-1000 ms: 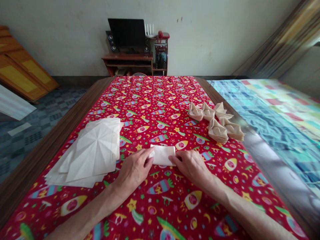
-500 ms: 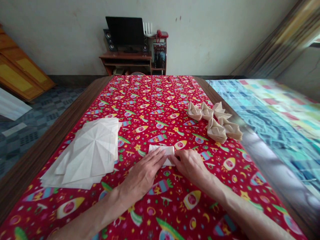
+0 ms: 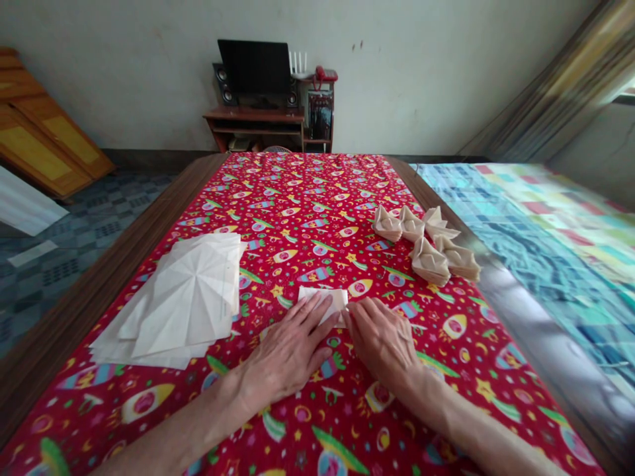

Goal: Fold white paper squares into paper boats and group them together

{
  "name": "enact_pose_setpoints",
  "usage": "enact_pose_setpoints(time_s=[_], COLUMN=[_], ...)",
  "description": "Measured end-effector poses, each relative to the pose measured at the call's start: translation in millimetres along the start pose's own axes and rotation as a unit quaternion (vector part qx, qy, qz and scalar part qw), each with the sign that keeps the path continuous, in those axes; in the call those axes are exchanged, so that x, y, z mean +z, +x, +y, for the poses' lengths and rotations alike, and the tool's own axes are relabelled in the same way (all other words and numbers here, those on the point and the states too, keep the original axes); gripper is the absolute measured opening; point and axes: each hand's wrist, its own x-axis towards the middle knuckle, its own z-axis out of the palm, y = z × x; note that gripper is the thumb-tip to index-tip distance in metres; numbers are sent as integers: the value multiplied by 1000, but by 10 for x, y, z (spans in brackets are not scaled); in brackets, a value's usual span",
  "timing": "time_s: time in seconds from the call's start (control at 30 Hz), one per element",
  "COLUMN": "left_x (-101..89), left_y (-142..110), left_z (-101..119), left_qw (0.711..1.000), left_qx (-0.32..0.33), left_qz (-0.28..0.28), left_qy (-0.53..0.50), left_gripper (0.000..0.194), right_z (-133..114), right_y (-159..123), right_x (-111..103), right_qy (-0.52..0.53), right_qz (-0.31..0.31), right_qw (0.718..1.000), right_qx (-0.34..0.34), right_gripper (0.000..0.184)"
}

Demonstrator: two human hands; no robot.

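Since the earlier frame, the left hand (image 3: 288, 347) has been spread flatter across the folded paper (image 3: 333, 303), which is pressed against the red cloth (image 3: 317, 231); its right edge is touched by the curled right hand (image 3: 384, 337).

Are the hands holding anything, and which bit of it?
The left hand lies flat on the paper, not gripping it. The right hand's fingertips are at its right edge; I can't tell whether they pinch it.

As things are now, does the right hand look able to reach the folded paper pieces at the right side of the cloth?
Probably yes: nothing seems to stand between the right hand and the folded pieces.
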Motion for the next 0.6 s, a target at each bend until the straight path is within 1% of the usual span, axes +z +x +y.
enact_pose_setpoints(time_s=[0.07,0.1,0.17,0.23,0.37,0.47,0.6], left_x=[-6,-10,-16,-17,-3,-5,-51], left_y=[2,5,10,10,-23,-89,-233], left_z=[6,11,19,23,4,-31,-97], left_qw=[1000,1000,1000,999,999,998,997], left_qx=[1,-2,-10,-14,-2,0,-3], left_qz=[-1,-1,-2,-3,-5,-11,-7], left_qy=[3,6,17,31,47,56,71], left_gripper=[49,49,49,51,51,49,46], right_z=[-60,-91,-135,-140,-39,52,113], right_y=[-106,-156,-236,-288,-348,-383,-408], right_x=[-13,-13,-2,9,-2,-19,-30], right_qy=[7,10,13,15,33,54,71], right_qz=[30,39,38,9,-66,-91,-79], right_qw=[996,992,988,988,985,984,984], right_qx=[-85,-116,-147,-152,-153,-145,-141], right_gripper=[31,35,38,43,63,63,57])
